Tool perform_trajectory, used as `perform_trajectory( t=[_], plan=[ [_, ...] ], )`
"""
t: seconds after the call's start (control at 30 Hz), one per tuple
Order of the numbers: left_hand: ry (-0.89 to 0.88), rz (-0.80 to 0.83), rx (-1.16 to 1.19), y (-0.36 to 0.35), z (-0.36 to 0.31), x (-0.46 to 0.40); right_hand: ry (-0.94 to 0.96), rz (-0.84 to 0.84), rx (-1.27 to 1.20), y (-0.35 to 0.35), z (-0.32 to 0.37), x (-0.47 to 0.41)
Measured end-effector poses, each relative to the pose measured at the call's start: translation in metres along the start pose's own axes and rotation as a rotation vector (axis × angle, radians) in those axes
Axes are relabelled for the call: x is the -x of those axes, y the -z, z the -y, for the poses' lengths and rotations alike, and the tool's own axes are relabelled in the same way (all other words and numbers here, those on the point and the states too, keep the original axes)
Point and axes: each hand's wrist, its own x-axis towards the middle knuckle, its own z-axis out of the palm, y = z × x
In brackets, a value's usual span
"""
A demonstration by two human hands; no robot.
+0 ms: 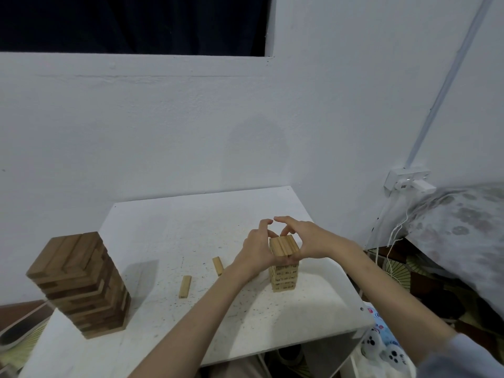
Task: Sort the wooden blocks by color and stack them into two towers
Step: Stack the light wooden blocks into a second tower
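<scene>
A tall tower of dark brown blocks (81,285) stands at the left front of the white table (169,230). A smaller tower of light blocks (284,264) stands right of the middle. My left hand (255,252) presses against its left side near the top. My right hand (305,241) cups the right side, its fingers arched over the top layer. The fingertips of both hands nearly meet above the tower. Two loose light blocks lie on the table: one (185,286) near the middle, one (218,266) partly behind my left wrist.
The table stands against a white wall. A patterned pillow or bedding (458,241) lies to the right, under a wall socket (406,181) with cables. A printed bag (381,347) sits below the table's right front corner. A dark object lies on the floor at the far left.
</scene>
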Motion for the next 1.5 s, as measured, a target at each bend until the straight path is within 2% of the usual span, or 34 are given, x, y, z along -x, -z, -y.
perform_trajectory(
  t=[0.57, 0.87, 1.1, 1.23, 1.4, 1.5],
  plan=[
    [-0.056, -0.028, -0.028, 0.023, 0.002, 0.011, 0.036, -0.04, 0.014, 0.011, 0.02, 0.007],
    [-0.086, -0.292, -0.012, 0.071, 0.043, 0.044, 0.156, -0.231, -0.083, -0.015, 0.054, -0.004],
    [0.006, -0.439, -0.045, 0.08, 0.095, 0.073, 0.233, -0.243, -0.106, -0.065, 0.081, -0.01],
    [0.113, -0.396, -0.064, 0.071, 0.123, 0.087, 0.16, -0.205, -0.128, -0.102, 0.079, -0.018],
    [0.11, -0.221, -0.333, 0.054, 0.143, 0.079, 0.075, -0.17, -0.075, -0.146, 0.076, -0.022],
    [0.074, -0.179, -0.476, 0.046, 0.145, 0.068, 0.047, -0.225, 0.011, -0.163, 0.074, -0.026]
  ],
)
